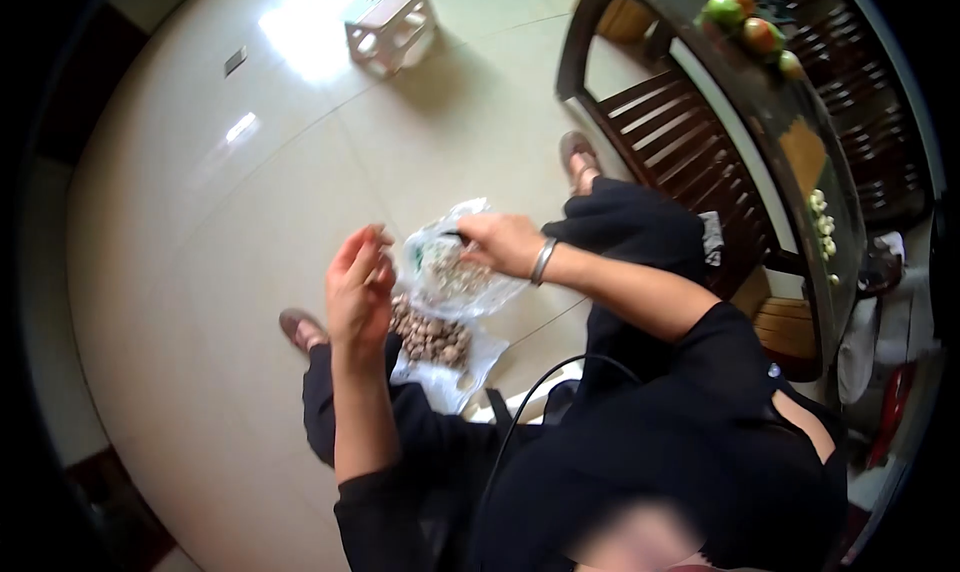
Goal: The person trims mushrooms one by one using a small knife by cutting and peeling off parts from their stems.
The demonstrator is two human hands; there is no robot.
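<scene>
My left hand (360, 280) is raised to the left of a clear plastic bag, its fingers curled together at the tips. Whatever sits between those fingertips is too small and blurred to name. Over the bag (485, 300), which holds pale bits, my right hand (503, 246) is closed on a small dark object (453, 236), partly hidden by the fingers. A metal bangle (543, 262) circles the right wrist. Just below the bag lies a heap of small brown roundish pieces (432, 340) on a white plastic sheet (485, 360).
A plastic stool (390, 22) stands on the shiny tiled floor (200, 272). On the right, a dark table (780, 122) bears several green-and-red fruits (762, 36) and small white pieces (822, 222). A slatted wooden chair (680, 122) is beside it. A black cable (540, 377) crosses my lap.
</scene>
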